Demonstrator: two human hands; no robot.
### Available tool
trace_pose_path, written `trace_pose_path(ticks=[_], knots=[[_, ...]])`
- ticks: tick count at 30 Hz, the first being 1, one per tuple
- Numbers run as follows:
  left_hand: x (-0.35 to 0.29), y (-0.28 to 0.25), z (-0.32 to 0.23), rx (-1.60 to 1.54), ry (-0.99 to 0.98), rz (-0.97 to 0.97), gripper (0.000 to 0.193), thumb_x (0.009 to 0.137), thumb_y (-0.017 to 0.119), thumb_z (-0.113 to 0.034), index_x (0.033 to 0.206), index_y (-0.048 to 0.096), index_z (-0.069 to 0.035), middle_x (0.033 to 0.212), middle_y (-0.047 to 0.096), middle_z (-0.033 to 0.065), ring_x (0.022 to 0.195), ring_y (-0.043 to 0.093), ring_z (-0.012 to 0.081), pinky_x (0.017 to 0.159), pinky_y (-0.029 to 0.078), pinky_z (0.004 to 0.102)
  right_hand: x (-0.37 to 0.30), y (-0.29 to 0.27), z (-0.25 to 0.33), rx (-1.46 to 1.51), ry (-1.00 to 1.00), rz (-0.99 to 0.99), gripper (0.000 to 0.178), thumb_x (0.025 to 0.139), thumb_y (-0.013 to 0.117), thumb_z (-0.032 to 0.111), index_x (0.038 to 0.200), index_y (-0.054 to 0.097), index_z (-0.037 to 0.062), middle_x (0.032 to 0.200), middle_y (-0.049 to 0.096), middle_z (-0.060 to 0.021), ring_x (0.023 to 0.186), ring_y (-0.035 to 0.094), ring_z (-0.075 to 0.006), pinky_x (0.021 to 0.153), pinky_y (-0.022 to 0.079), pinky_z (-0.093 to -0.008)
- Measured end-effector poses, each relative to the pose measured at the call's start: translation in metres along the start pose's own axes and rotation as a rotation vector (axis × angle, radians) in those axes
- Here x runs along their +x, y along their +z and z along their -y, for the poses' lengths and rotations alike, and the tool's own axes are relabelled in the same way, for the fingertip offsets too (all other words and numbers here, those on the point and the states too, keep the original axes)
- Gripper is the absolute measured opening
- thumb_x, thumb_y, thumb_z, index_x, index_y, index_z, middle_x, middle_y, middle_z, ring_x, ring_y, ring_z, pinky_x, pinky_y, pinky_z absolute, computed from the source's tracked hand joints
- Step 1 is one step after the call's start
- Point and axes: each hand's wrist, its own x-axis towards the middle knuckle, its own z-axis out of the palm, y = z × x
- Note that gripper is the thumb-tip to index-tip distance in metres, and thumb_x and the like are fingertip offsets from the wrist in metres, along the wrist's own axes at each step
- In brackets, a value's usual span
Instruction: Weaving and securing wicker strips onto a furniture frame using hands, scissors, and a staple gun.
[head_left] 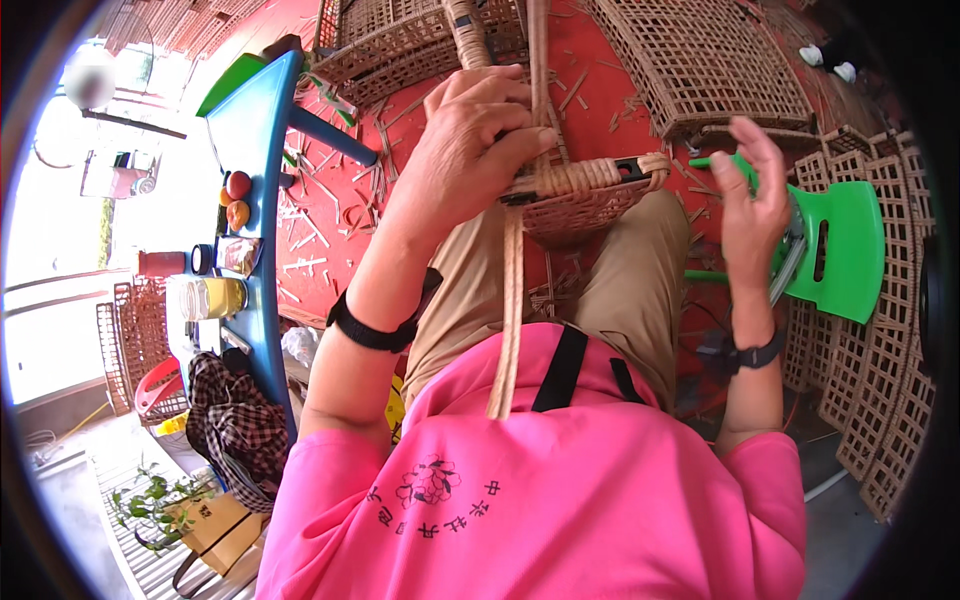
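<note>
My left hand [475, 145] is closed around the corner of a woven rattan piece, pressing a flat rattan strip [511, 310] against it. That strip hangs from under my fingers down to the pink shirt. The woven piece [585, 215] rests between my knees; its wrapped bar [580, 178] shows tight coils and a dark gap near the right end. Another wrapped bar [466, 32] rises beyond my knuckles. My right hand [755, 205] is lifted off to the right, thumb and fingers apart, with nothing seen in it. Behind it stands a green plastic chair [855, 250].
Large woven panels [700, 60] lie ahead, with more lattice panels [880, 330] at the right. Cane scraps litter the red floor [400, 125]. At left, a blue table [262, 130] carries fruit [238, 184] and a jar [212, 297]. A grey metal object [790, 255] is at the chair.
</note>
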Motion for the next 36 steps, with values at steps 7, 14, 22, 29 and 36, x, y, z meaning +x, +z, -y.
trace_pose_path(ticks=[7, 14, 22, 29, 36], knots=[[-0.012, 0.012, 0.011, -0.281, -0.014, -0.112, 0.025, 0.091, 0.067, -0.022, 0.102, 0.076, -0.001, 0.118, 0.072, 0.0082, 0.134, 0.046, 0.0247, 0.113, 0.033, 0.039, 0.002, 0.051, 0.134, -0.105, -0.442, 0.346, 0.031, 0.089, 0.072, 0.027, 0.108, 0.067, 0.0037, 0.103, 0.069, -0.0121, 0.096, 0.064, -0.0299, 0.091, 0.044, -0.0405], [-0.016, 0.019, 0.017, -0.367, -0.05, -0.16, 0.023, 0.092, 0.065, -0.023, 0.101, 0.077, -0.005, 0.117, 0.072, 0.01, 0.134, 0.047, 0.0275, 0.115, 0.032, 0.0415, 0.014, 0.061, 0.142, -0.289, -0.232, 0.588, 0.031, 0.09, 0.069, 0.036, 0.094, 0.067, 0.0054, 0.089, 0.07, -0.011, 0.087, 0.065, -0.0287, 0.083, 0.042, -0.0418], [-0.019, 0.023, 0.031, -0.255, 0.035, -0.25, 0.019, 0.085, 0.07, -0.019, 0.094, 0.075, -0.003, 0.105, 0.073, 0.0111, 0.129, 0.054, 0.0314, 0.113, 0.037, 0.0441, 0.011, 0.071, 0.144, -0.151, -0.191, 0.516, 0.025, 0.086, 0.074, 0.027, 0.094, 0.067, 0.0042, 0.095, 0.07, -0.0097, 0.09, 0.066, -0.0284, 0.084, 0.047, -0.0411], [-0.021, 0.014, 0.026, -0.356, -0.043, -0.25, 0.021, 0.083, 0.069, -0.016, 0.099, 0.073, -0.003, 0.108, 0.07, 0.0123, 0.133, 0.052, 0.0331, 0.112, 0.038, 0.0422, 0.005, 0.08, 0.148, -0.187, -0.574, 0.441, 0.027, 0.076, 0.078, 0.007, 0.101, 0.068, 0.0038, 0.107, 0.063, -0.0074, 0.098, 0.062, -0.0268, 0.087, 0.052, -0.0385], [-0.042, 0.014, 0.004, -0.475, -0.351, -0.626, 0.041, 0.091, 0.068, -0.011, 0.129, 0.057, 0.0, 0.122, 0.062, 0.0137, 0.122, 0.054, 0.022, 0.106, 0.041, 0.0354, 0.012, 0.078, 0.154, -0.255, -0.648, 0.544, 0.02, 0.08, 0.075, 0.008, 0.098, 0.068, 0.0039, 0.102, 0.065, -0.0106, 0.098, 0.063, -0.028, 0.084, 0.052, -0.0389]])
